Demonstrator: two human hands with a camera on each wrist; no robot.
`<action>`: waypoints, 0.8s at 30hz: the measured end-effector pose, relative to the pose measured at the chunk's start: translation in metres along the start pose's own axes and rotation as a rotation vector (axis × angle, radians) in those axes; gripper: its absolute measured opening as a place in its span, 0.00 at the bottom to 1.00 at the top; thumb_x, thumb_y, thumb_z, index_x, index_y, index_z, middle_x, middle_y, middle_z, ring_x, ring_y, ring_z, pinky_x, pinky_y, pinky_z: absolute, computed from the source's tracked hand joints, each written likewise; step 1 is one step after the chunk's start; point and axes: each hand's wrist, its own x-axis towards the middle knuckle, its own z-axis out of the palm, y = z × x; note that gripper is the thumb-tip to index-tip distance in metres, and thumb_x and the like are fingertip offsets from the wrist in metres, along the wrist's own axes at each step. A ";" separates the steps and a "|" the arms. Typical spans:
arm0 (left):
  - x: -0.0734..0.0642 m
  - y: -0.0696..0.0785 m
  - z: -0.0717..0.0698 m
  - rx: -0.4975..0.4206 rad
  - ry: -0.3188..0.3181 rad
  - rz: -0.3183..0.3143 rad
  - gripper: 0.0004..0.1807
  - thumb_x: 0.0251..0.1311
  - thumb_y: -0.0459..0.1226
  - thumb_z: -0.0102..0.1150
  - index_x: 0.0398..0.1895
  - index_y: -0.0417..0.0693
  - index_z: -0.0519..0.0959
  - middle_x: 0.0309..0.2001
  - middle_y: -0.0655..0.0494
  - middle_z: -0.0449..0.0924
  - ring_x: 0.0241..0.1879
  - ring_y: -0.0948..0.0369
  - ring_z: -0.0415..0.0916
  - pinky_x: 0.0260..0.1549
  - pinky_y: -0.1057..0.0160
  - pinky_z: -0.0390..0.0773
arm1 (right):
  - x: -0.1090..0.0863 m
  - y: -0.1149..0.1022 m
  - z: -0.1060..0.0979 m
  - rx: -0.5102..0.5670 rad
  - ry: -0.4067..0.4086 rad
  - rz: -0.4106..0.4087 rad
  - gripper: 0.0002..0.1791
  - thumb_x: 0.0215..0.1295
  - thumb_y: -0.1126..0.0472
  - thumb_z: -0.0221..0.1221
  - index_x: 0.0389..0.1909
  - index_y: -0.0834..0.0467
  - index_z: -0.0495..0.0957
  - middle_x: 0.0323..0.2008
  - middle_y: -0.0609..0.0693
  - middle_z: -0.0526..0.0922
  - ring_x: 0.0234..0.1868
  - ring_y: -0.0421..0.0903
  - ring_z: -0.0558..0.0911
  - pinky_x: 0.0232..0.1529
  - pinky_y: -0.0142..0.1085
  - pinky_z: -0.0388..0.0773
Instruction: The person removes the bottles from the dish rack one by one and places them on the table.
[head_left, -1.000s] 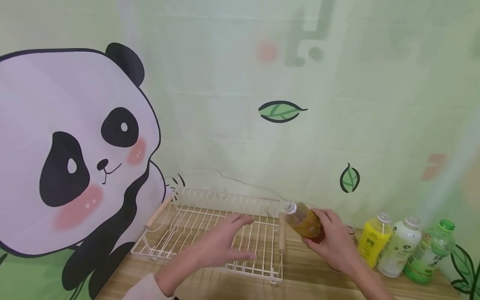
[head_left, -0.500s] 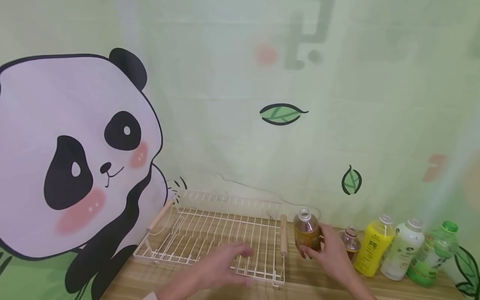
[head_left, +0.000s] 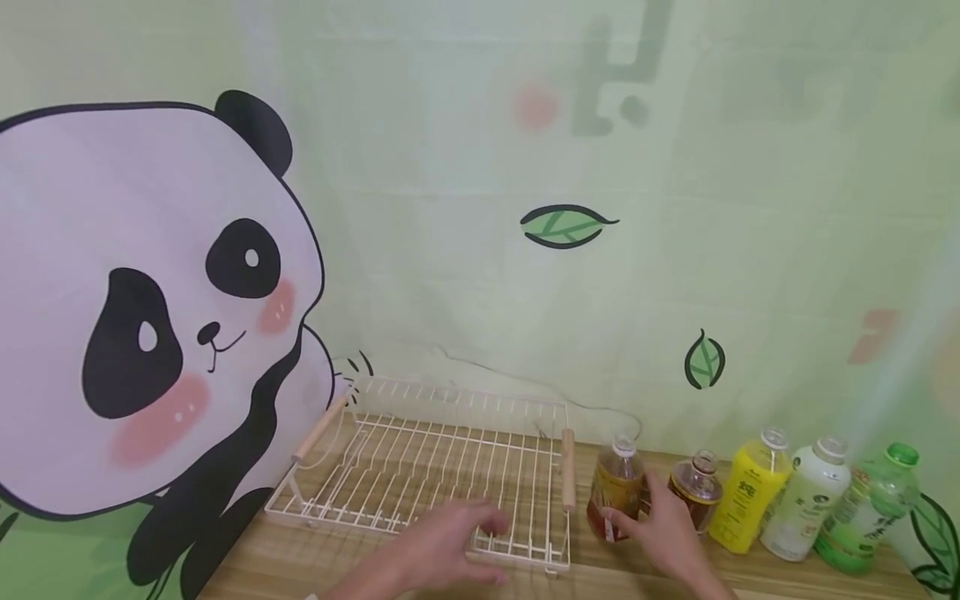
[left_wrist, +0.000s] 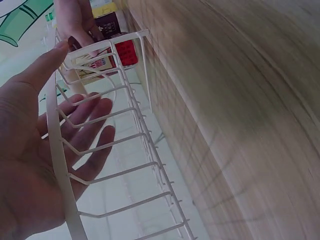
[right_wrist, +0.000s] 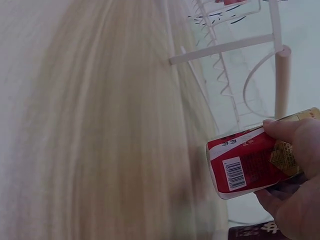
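A clear-capped plastic bottle point(head_left: 618, 487) with a yellow and red label stands upright just right of the white wire dish rack point(left_wrist: 61, 160). My right hand point(head_left: 666, 532) holds it low down, thumb at the front and fingers round the far side. In the right wrist view the bottle's red label with a barcode point(right_wrist: 234, 173) faces the camera. Over the rack's front edge hovers my left hand point(head_left: 446, 542), fingers spread and relaxed, holding nothing. Whether it touches the rack's wires is unclear.
Right of my right hand stand a dark brown bottle point(head_left: 697, 492), a yellow bottle point(head_left: 742, 504), a white bottle point(head_left: 806, 504) and a green bottle point(head_left: 862, 517) in a row. The rack has a wooden handle point(head_left: 567, 469) beside the held bottle. A panda-print cloth point(head_left: 450, 167) hangs behind.
My right hand has brought the bottle from tilted beside the rack handle to upright, lower and slightly right. My left hand has dropped a little towards the rack's front edge.
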 end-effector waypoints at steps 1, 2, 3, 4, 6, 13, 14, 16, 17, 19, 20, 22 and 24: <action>0.000 0.001 0.001 0.011 -0.006 -0.006 0.34 0.59 0.60 0.74 0.64 0.56 0.81 0.57 0.70 0.82 0.56 0.66 0.79 0.57 0.59 0.81 | 0.000 0.002 0.001 -0.004 -0.004 0.007 0.53 0.63 0.41 0.74 0.76 0.69 0.62 0.69 0.73 0.73 0.67 0.71 0.76 0.62 0.63 0.77; -0.001 0.001 0.002 0.020 -0.012 -0.013 0.34 0.58 0.60 0.74 0.64 0.57 0.81 0.57 0.71 0.82 0.56 0.66 0.80 0.56 0.59 0.82 | -0.001 0.005 0.002 -0.004 -0.005 0.014 0.54 0.63 0.41 0.74 0.76 0.69 0.62 0.69 0.74 0.73 0.67 0.71 0.76 0.63 0.63 0.77; -0.002 0.002 0.003 0.025 -0.018 -0.022 0.34 0.57 0.60 0.74 0.64 0.58 0.82 0.57 0.71 0.82 0.56 0.66 0.80 0.55 0.58 0.82 | -0.002 0.006 0.003 -0.005 -0.007 0.024 0.54 0.62 0.40 0.74 0.76 0.70 0.62 0.69 0.74 0.73 0.67 0.71 0.76 0.63 0.63 0.77; -0.002 0.002 0.004 0.033 -0.022 -0.029 0.34 0.56 0.61 0.75 0.64 0.60 0.82 0.56 0.72 0.82 0.55 0.66 0.80 0.54 0.59 0.82 | -0.002 0.008 0.004 -0.008 -0.008 0.031 0.54 0.62 0.39 0.74 0.76 0.70 0.62 0.69 0.74 0.73 0.67 0.71 0.76 0.62 0.63 0.77; -0.003 0.003 0.005 0.039 -0.029 -0.038 0.33 0.55 0.61 0.76 0.63 0.62 0.82 0.55 0.73 0.83 0.54 0.66 0.81 0.52 0.59 0.83 | -0.003 0.011 0.005 -0.009 -0.004 0.036 0.54 0.62 0.38 0.74 0.74 0.71 0.63 0.68 0.74 0.73 0.67 0.72 0.76 0.62 0.64 0.77; -0.004 0.006 0.008 0.073 -0.060 -0.071 0.28 0.56 0.60 0.76 0.59 0.67 0.84 0.50 0.77 0.84 0.51 0.68 0.81 0.50 0.58 0.83 | -0.009 0.017 0.008 -0.024 0.019 0.020 0.53 0.64 0.39 0.73 0.73 0.72 0.63 0.67 0.76 0.73 0.66 0.72 0.76 0.63 0.64 0.76; -0.004 0.007 0.008 0.082 -0.063 -0.074 0.28 0.56 0.59 0.76 0.59 0.67 0.84 0.50 0.78 0.84 0.51 0.67 0.81 0.50 0.57 0.83 | -0.010 0.018 0.008 -0.034 0.022 0.015 0.52 0.65 0.40 0.72 0.73 0.73 0.63 0.67 0.76 0.73 0.66 0.72 0.76 0.63 0.64 0.76; -0.002 0.008 0.009 0.103 -0.060 -0.067 0.28 0.56 0.59 0.77 0.59 0.67 0.83 0.50 0.78 0.84 0.51 0.67 0.82 0.51 0.57 0.83 | -0.012 0.019 0.007 -0.053 0.027 0.001 0.51 0.66 0.41 0.72 0.73 0.73 0.62 0.66 0.77 0.74 0.66 0.72 0.76 0.63 0.65 0.75; -0.001 0.008 0.010 0.117 -0.052 -0.056 0.28 0.56 0.59 0.77 0.59 0.66 0.83 0.50 0.77 0.84 0.50 0.67 0.82 0.50 0.57 0.83 | -0.013 0.019 0.005 -0.062 0.025 -0.002 0.51 0.66 0.41 0.71 0.73 0.74 0.62 0.66 0.77 0.74 0.66 0.72 0.76 0.63 0.65 0.75; 0.002 0.009 0.010 0.141 -0.031 -0.025 0.29 0.55 0.59 0.77 0.59 0.65 0.83 0.49 0.76 0.84 0.49 0.68 0.82 0.50 0.59 0.83 | -0.015 0.019 0.001 -0.084 0.005 -0.007 0.51 0.66 0.42 0.72 0.72 0.75 0.61 0.64 0.78 0.75 0.64 0.72 0.78 0.62 0.64 0.76; 0.003 0.009 0.011 0.142 -0.027 -0.016 0.30 0.55 0.59 0.77 0.60 0.64 0.83 0.49 0.76 0.84 0.49 0.68 0.82 0.49 0.60 0.83 | -0.017 0.019 -0.001 -0.089 -0.022 0.006 0.52 0.66 0.41 0.72 0.72 0.75 0.61 0.64 0.78 0.74 0.64 0.73 0.78 0.62 0.64 0.76; 0.004 0.009 0.010 0.114 -0.038 -0.010 0.31 0.55 0.59 0.77 0.61 0.63 0.83 0.48 0.75 0.84 0.48 0.69 0.81 0.48 0.62 0.82 | -0.022 0.019 -0.006 -0.086 -0.094 0.052 0.56 0.63 0.40 0.73 0.73 0.76 0.59 0.65 0.79 0.73 0.64 0.73 0.77 0.62 0.65 0.75; 0.005 0.009 0.008 0.056 -0.065 -0.004 0.32 0.57 0.59 0.76 0.63 0.59 0.82 0.49 0.73 0.84 0.49 0.68 0.81 0.48 0.63 0.82 | -0.028 0.018 -0.011 -0.093 -0.181 0.114 0.59 0.60 0.38 0.74 0.74 0.76 0.59 0.65 0.79 0.73 0.64 0.73 0.77 0.62 0.66 0.75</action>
